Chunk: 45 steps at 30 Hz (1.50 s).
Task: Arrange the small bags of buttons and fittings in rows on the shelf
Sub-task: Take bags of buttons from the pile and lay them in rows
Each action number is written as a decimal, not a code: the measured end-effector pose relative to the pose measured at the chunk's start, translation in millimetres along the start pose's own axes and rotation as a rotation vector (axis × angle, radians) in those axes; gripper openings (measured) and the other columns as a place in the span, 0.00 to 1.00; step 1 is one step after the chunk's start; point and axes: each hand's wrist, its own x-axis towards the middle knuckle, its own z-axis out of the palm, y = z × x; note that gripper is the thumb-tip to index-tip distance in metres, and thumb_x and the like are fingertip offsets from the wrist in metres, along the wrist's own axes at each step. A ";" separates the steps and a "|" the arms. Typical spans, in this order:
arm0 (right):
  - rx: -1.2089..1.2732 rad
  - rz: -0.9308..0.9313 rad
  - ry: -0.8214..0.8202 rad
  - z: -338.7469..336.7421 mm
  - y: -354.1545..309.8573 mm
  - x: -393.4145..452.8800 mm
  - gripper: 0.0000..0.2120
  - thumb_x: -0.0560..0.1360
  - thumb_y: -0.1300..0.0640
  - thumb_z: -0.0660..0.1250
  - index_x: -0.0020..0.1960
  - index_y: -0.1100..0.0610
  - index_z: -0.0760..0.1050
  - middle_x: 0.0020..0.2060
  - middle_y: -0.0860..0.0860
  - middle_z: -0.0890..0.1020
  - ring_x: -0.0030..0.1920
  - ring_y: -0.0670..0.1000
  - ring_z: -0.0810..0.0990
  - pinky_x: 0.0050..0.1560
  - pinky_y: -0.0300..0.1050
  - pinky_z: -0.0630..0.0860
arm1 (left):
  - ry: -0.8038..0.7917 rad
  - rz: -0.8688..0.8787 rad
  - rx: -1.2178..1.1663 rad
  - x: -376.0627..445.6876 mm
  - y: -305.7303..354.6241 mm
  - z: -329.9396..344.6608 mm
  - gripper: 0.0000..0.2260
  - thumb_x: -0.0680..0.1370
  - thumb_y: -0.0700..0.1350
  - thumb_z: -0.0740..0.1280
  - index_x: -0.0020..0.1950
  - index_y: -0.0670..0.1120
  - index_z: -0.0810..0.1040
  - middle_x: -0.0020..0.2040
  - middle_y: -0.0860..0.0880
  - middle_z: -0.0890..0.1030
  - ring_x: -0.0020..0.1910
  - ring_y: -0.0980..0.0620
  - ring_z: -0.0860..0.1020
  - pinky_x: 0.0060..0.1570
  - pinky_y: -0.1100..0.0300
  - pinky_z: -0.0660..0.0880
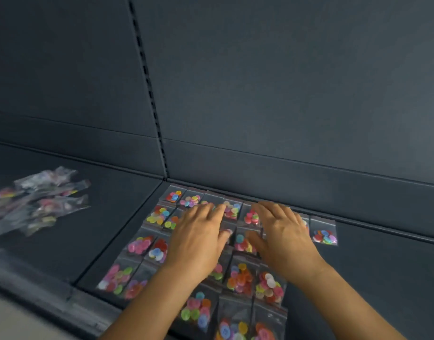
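The small bags of buttons (pixel 240 276) lie flat in rows on the dark shelf (pixel 382 266), on the section to the right of a seam in its surface. The rows begin at the back wall (pixel 284 82) and come toward the front edge of the shelf. Each bag is clear plastic and holds round buttons of mixed colours: pink, orange, green, blue, yellow. The bags touch each other or overlap a little at the sides. One bag (pixel 324 232) lies at the right end of the back row, a little apart from its neighbour.

The left hand (pixel 198 239) rests palm down on the middle of the rows, its fingers stretched out and only slightly apart. The right hand (pixel 282 234) is just beside it, also palm down on the bags, with fingers loosely spread. Neither hand pinches a bag. Both forearms are bare.

On the left section of the shelf, well apart from the rows, there is a loose pile of bags (pixel 39 200), blurred, lying in disorder one over another.

The shelf and the back wall are the same dark blue-grey colour. A vertical slotted strip (pixel 147 77) goes up the wall above the seam. At the lower left corner a pale floor (pixel 12 322) is visible under the front edge.
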 end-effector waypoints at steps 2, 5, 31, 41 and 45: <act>0.006 -0.027 -0.018 5.9 -31.6 4.8 0.29 0.78 0.42 0.56 0.76 0.50 0.54 0.74 0.46 0.59 0.74 0.50 0.57 0.73 0.47 0.52 | 0.007 -0.039 0.001 -13.5 -30.1 -7.4 0.27 0.81 0.56 0.55 0.77 0.51 0.52 0.76 0.53 0.60 0.74 0.51 0.57 0.74 0.57 0.54; 0.002 -0.058 -0.036 18.6 -82.1 11.0 0.28 0.79 0.42 0.56 0.75 0.49 0.54 0.74 0.46 0.59 0.74 0.51 0.56 0.74 0.48 0.52 | 0.010 -0.067 0.002 -33.8 -78.3 -16.6 0.27 0.81 0.56 0.56 0.77 0.51 0.53 0.74 0.53 0.62 0.73 0.52 0.59 0.73 0.58 0.55; 0.076 -0.243 -0.133 119.1 -382.0 108.9 0.25 0.79 0.45 0.57 0.74 0.50 0.58 0.73 0.46 0.63 0.73 0.50 0.59 0.72 0.47 0.54 | 0.056 -0.286 -0.036 -106.8 -393.3 -58.2 0.24 0.82 0.52 0.57 0.77 0.49 0.56 0.73 0.50 0.66 0.72 0.50 0.62 0.71 0.57 0.58; 0.137 -0.367 -0.184 153.4 -426.1 197.2 0.23 0.80 0.49 0.57 0.73 0.51 0.61 0.73 0.47 0.63 0.73 0.51 0.58 0.74 0.50 0.55 | 0.067 -0.485 -0.012 -65.9 -485.3 -43.0 0.22 0.82 0.50 0.56 0.75 0.48 0.60 0.71 0.49 0.68 0.69 0.48 0.66 0.69 0.54 0.64; 0.153 -0.486 -0.182 171.4 -449.7 230.2 0.21 0.80 0.50 0.57 0.72 0.50 0.64 0.71 0.47 0.66 0.72 0.51 0.61 0.74 0.49 0.56 | 0.009 -0.504 0.041 -61.6 -516.4 -34.2 0.17 0.81 0.48 0.56 0.70 0.52 0.71 0.63 0.50 0.75 0.61 0.47 0.72 0.62 0.54 0.69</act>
